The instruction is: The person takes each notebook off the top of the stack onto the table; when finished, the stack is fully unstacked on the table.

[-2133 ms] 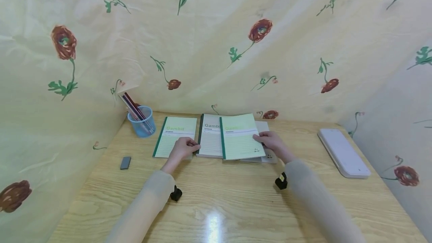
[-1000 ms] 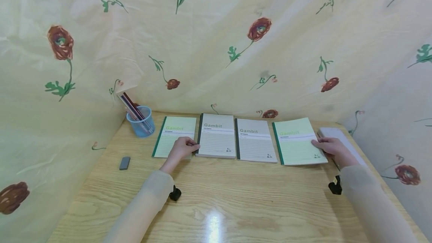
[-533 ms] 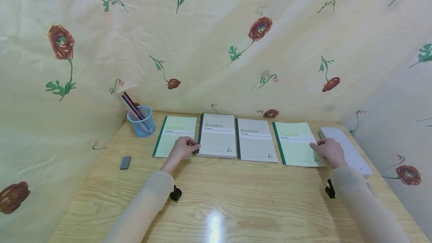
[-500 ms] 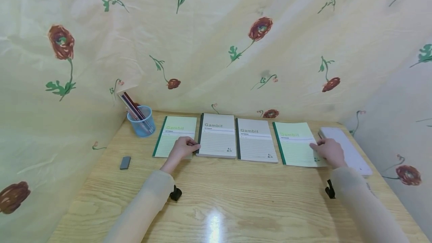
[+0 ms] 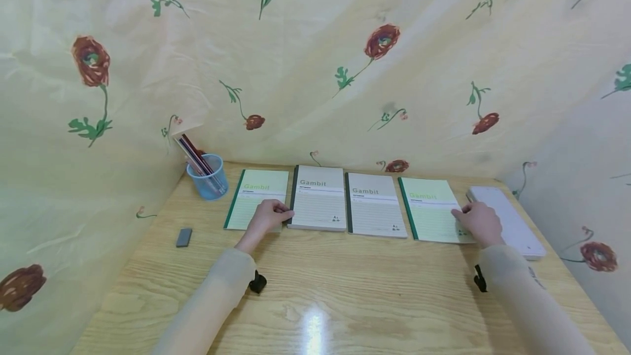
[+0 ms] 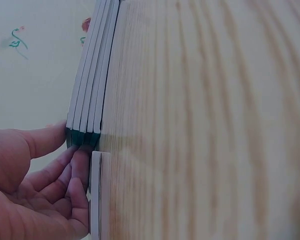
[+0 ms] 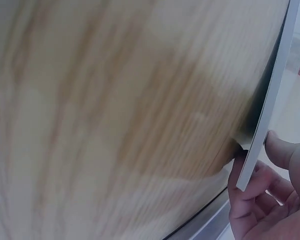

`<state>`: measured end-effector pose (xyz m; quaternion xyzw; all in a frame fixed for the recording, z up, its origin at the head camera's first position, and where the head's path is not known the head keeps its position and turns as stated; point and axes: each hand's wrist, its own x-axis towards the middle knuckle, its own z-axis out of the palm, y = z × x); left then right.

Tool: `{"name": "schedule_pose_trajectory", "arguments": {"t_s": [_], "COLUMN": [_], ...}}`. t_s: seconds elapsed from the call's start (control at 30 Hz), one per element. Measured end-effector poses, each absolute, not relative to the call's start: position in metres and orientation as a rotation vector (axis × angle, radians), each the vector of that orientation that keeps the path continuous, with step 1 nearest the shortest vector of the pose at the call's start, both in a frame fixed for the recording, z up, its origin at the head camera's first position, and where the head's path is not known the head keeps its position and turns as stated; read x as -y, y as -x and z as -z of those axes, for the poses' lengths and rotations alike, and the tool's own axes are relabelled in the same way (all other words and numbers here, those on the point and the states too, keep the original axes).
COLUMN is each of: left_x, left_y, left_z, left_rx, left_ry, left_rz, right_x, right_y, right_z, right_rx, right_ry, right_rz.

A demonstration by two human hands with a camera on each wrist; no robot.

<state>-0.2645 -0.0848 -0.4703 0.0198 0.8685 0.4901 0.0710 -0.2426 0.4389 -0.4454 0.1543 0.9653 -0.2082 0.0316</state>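
Note:
In the head view several "Gambit" notebooks lie in a row. At the left is a green notebook (image 5: 256,188); beside it lies a grey notebook stack (image 5: 317,201), then another grey notebook (image 5: 374,207). My left hand (image 5: 266,217) is at the lower left corner of the grey stack; the left wrist view shows its thumb on top and its curled fingers against the spines. At the right end, my right hand (image 5: 480,222) pinches a second green notebook (image 5: 429,218) by its right edge, thumb above and fingers below. In the right wrist view that notebook's edge (image 7: 270,105) is tilted slightly off the table.
A blue pencil cup (image 5: 208,179) with several pencils stands at the back left, a small grey eraser-like block (image 5: 184,238) in front of it. Right of my right hand lies a white flat case (image 5: 508,218). Flowered cloth (image 5: 315,70) hangs behind the wooden table (image 5: 355,295).
My right hand has carried the green notebook rightward from above the grey ones, then lowered it at the row's right end. My left hand has stayed in place.

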Motion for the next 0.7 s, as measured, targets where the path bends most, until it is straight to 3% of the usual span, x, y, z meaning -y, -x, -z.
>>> {"name": "schedule_pose_trajectory", "arguments": {"t_s": [0.7], "left_x": [0.0849], "left_y": [0.2638], "left_z": [0.4697], "left_rx": [-2.613], "left_ry": [-0.063], "left_rz": [-1.488], "right_x": [-0.4326], "right_y": [0.2428], "right_z": [0.4431], "right_rx": [-2.996], "right_ry": [-0.516], "right_rz": [0.527]}}
